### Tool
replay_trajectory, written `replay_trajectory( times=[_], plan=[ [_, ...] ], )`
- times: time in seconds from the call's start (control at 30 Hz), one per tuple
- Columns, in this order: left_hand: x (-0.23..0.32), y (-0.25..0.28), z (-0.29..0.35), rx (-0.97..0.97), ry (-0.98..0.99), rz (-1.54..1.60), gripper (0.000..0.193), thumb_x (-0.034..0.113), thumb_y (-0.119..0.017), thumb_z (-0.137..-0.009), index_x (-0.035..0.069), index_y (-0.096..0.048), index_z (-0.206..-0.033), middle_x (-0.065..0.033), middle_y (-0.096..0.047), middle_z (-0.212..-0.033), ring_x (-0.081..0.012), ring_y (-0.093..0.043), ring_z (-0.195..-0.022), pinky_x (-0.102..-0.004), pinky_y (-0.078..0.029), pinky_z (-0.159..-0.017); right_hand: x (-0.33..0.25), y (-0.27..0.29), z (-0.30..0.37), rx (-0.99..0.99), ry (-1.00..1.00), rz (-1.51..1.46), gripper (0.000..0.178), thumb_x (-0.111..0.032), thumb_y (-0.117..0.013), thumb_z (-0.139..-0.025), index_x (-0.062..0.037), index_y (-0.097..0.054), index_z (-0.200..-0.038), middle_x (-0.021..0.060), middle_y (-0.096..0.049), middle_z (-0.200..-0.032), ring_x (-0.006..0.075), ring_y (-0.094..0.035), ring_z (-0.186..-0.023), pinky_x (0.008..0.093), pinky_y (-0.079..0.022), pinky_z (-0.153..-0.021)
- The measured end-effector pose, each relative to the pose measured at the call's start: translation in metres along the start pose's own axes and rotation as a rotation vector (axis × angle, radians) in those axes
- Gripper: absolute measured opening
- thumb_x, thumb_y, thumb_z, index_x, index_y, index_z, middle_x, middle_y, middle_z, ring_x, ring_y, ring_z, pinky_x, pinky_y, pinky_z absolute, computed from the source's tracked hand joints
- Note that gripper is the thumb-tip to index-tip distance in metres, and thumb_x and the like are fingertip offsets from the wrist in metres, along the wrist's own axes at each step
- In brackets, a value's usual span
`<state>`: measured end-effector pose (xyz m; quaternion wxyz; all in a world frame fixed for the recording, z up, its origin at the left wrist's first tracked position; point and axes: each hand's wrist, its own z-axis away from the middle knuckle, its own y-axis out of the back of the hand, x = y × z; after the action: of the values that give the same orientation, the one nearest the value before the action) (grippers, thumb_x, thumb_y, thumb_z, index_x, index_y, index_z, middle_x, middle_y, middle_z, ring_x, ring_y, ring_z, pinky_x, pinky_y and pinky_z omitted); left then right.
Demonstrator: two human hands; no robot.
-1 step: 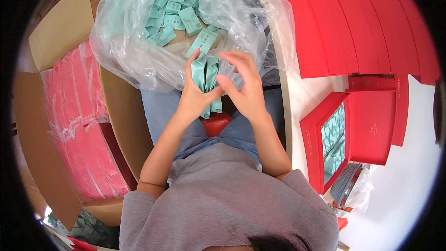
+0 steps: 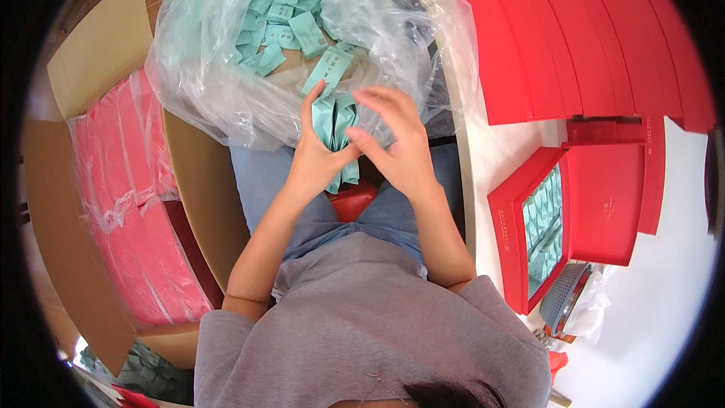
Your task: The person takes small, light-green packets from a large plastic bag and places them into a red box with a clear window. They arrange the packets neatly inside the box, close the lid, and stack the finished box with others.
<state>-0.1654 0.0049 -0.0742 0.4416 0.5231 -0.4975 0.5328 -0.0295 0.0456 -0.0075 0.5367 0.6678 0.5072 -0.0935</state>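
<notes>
Centrally, a bunch of teal sachets, long and flat, stands upright between both hands over the person's lap, just below the mouth of a clear plastic bag.

Left hand: grip clamped on the sachets from the left, fingers up along the bunch, thumb across its front.

Right hand: fingers spread and bent, thumb tip touching the right edge of the bunch; grip apart, not closed round anything.

Loose sachets: many more of the same teal kind lying heaped inside the plastic bag, above the hands.

Red stool: a small part shows under the hands, between the knees.

Cardboard box: open, to the person's left, flaps out, filled with pink packs wrapped in film.

Worktop: white, to the person's right.

Open red box: on the worktop, lined with rows of teal sachets, its red lid lying just beside it.

Red flat boxes: several, overlapping in a row at the far right of the worktop.

Grey mesh basket: near the open box's lower corner, partly hidden.
</notes>
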Motion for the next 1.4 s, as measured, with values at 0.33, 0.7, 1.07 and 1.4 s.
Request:
replay_trajectory(
  times=[0.33,0.7,1.07,1.4],
  plan=[
    [0.026,-0.034,0.008,-0.226,0.045,-0.064,0.098,0.014,-0.077,-0.070,0.008,-0.014,-0.146,-0.0165,-0.046,-0.129,-0.0235,-0.053,-0.111,-0.0360,-0.044,-0.093,-0.001,0.026,0.031,0.184,-0.157,-0.030,0.005,0.000,-0.064,-0.081,0.0009,-0.063,-0.086,0.0103,-0.065,-0.091,0.0212,-0.062,-0.084,0.0294,-0.048,-0.076],
    [0.022,-0.063,0.009,-0.239,0.103,0.403,0.078,0.020,-0.070,-0.084,0.003,-0.022,-0.143,-0.0098,-0.050,-0.121,-0.0167,-0.051,-0.108,-0.0308,-0.043,-0.093,0.008,0.038,0.092,-0.007,-0.847,-0.919,0.052,-0.042,-0.061,-0.091,0.0024,-0.053,-0.118,0.0065,-0.060,-0.101,0.0106,-0.057,-0.084,0.0264,-0.049,-0.071],
    [0.042,-0.096,0.019,-0.001,0.316,0.668,0.076,0.069,-0.025,-0.091,0.009,-0.043,-0.134,-0.0046,-0.054,-0.107,-0.0194,-0.053,-0.100,-0.0360,-0.042,-0.094,-0.018,0.044,0.099,0.368,-0.309,0.064,0.053,-0.018,-0.079,-0.070,0.0000,-0.049,-0.109,0.0155,-0.054,-0.099,0.0315,-0.058,-0.087,0.0358,-0.048,-0.073],
    [0.044,-0.095,0.011,0.191,0.086,0.712,0.079,0.076,-0.021,-0.087,0.010,-0.048,-0.122,-0.0025,-0.054,-0.089,-0.0179,-0.055,-0.078,-0.0330,-0.047,-0.076,-0.042,0.055,0.125,0.454,-0.515,-0.204,0.040,-0.025,-0.072,-0.082,-0.0027,-0.049,-0.104,0.0056,-0.052,-0.070,0.0195,-0.047,-0.056,0.0314,-0.044,-0.053]
  ],
)
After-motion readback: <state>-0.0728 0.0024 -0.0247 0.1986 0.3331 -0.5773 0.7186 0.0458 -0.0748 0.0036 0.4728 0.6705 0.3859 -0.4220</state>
